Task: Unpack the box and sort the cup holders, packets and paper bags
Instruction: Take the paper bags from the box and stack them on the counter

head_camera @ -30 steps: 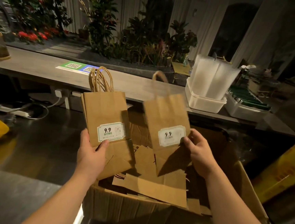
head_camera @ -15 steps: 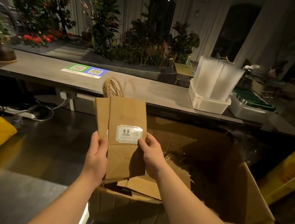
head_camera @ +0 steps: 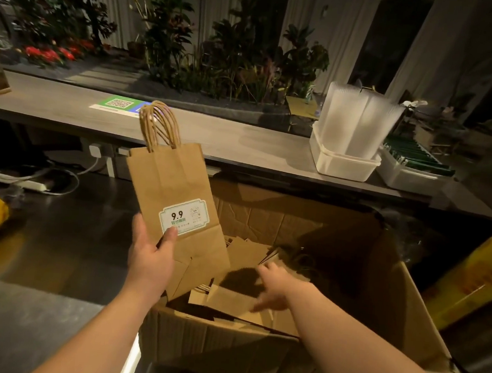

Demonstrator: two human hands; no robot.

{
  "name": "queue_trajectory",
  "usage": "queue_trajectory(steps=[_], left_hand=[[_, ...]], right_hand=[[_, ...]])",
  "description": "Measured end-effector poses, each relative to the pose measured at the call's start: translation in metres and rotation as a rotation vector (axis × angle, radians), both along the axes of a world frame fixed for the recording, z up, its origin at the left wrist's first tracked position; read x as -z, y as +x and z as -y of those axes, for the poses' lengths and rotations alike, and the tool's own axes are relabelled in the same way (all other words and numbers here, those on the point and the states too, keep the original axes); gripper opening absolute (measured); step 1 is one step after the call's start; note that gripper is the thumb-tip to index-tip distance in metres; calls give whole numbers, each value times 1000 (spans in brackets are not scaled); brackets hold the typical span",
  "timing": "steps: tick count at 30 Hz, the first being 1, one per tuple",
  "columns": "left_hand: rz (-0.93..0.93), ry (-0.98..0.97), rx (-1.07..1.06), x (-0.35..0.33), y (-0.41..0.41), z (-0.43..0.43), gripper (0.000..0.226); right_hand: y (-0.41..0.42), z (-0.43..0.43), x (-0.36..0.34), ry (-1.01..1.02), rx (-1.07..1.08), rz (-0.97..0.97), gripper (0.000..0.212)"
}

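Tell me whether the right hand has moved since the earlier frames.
Yes. The right hand left the paper bag and dropped rightward into the cardboard box.

The left hand [head_camera: 151, 255] is raised above the front left corner of the box [head_camera: 225, 342]. It pinches the paper bags [head_camera: 176, 192] upright, thumb pressed on their front and fingers hidden behind, and its forearm rises from the lower left. The right hand [head_camera: 274, 287], blurred, reaches low inside the box near its front wall, fingers spread and extended, palm down.
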State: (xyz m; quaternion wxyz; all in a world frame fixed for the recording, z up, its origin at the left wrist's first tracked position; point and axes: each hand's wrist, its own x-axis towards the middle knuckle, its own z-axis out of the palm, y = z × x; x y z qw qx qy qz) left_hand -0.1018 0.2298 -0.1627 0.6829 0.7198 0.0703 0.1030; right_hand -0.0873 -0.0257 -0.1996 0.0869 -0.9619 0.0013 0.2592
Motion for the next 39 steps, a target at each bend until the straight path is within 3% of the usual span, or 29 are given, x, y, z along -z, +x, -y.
queue_trajectory(steps=[3,6,15,17,20,22,25,28,30,34,39], left_hand=[[25,11,-17,0,-2,1,59],[28,19,-9,1,-4,3,53],[21,34,19,2,0,0,42],[24,24,24,-1,-2,2,43],[32,23,12,-2,-3,2,47],[34,38,7,-3,-3,1,46],[27,43,16,-2,-2,0,43],[18,34,41,-1,-2,1,46],[10,56,49,0,-2,1,54],[0,17,97,0,-1,-1,55],[23,-39,148,-4,-4,0,37]], right_hand=[[-6,7,14,-171,-54,-163,112],[-4,4,17,-237,-107,-98,111],[-5,17,-2,103,113,-33,59],[-6,23,-12,161,202,55,49],[-5,36,-32,213,365,407,40],[-4,49,-43,424,486,576,31],[-8,56,-63,897,608,619,22],[-17,45,-87,1377,641,510,24],[-21,30,-96,1563,548,385,27],[-7,-23,-89,1557,491,259,25],[13,-82,-62,1331,617,223,22]])
